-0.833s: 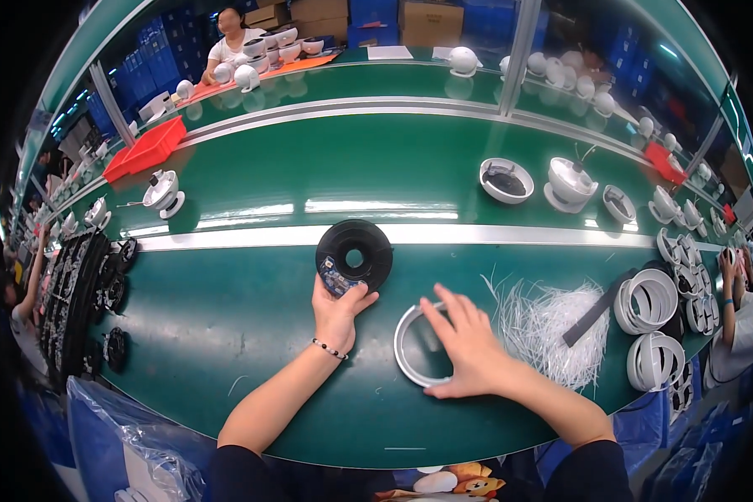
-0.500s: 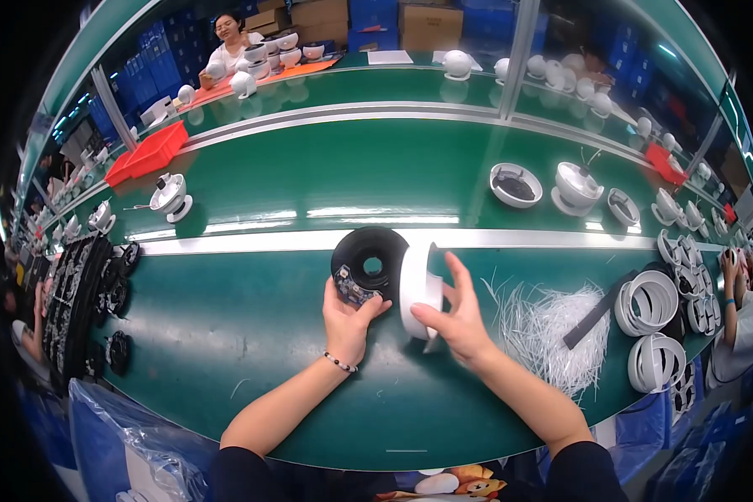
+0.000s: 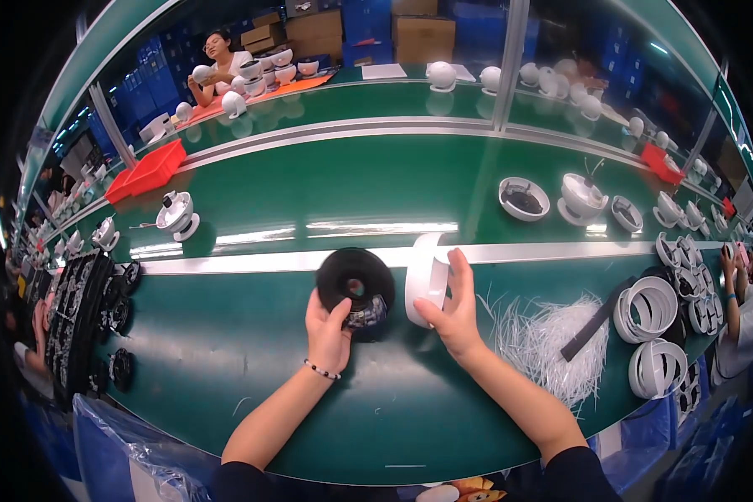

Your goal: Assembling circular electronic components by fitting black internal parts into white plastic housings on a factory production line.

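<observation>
My left hand [image 3: 330,339] is closed on the lower edge of a black round housing [image 3: 336,269] with a hole in its middle. A small circuit board [image 3: 368,313] shows at the housing's lower right. To its right, my right hand [image 3: 453,311] grips a white ring-shaped shell [image 3: 424,283], thumb on the near face and fingers behind. The shell stands nearly edge-on, and a narrow gap separates it from the black housing. Both parts are held above the green table [image 3: 251,335].
White strips [image 3: 552,347] lie heaped on the right, a dark bar [image 3: 596,322] across them. White rings [image 3: 646,306] are stacked beyond. Black parts [image 3: 79,309] stand in rows at left. Across the metal edge, white assemblies [image 3: 581,199] sit on green. A person [image 3: 223,63] works opposite.
The black housing has turned, bringing its circuit board from lower left to lower right. It has moved left, apart from the white shell. Both hands still hold their parts.
</observation>
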The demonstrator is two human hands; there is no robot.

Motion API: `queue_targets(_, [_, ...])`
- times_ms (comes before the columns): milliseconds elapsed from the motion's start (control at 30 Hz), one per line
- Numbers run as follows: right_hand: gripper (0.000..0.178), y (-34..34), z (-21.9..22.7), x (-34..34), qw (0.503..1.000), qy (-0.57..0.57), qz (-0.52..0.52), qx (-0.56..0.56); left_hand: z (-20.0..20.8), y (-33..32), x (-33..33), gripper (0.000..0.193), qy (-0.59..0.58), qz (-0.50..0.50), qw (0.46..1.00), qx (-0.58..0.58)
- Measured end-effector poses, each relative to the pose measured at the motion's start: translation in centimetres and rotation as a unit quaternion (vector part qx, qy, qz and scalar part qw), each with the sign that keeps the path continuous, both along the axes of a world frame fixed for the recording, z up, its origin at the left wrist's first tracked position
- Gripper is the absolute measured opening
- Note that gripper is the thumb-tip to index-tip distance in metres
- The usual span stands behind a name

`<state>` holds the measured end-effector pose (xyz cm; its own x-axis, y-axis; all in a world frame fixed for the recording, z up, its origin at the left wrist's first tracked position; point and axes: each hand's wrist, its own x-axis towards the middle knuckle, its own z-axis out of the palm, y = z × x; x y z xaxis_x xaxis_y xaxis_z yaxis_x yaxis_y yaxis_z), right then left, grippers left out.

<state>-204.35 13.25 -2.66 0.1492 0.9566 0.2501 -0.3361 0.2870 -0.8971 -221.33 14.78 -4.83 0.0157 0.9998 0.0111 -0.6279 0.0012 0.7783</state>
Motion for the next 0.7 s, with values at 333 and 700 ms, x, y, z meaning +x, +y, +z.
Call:
queue_targets(333, [0.114,-1.0,-0.8,-1.2,0.986,-0.153,0.05,0.048,-0.7,-0.7,1.0,0.042,0.002,0.005,1.0,-0.029])
queue_targets(700, [0.08,-2.0,0.5,-1.2,0.971,0.148,0.094,-0.159,-0.8,-0.2,2.0,0.031,-0.12,0.013,0.991,-0.051])
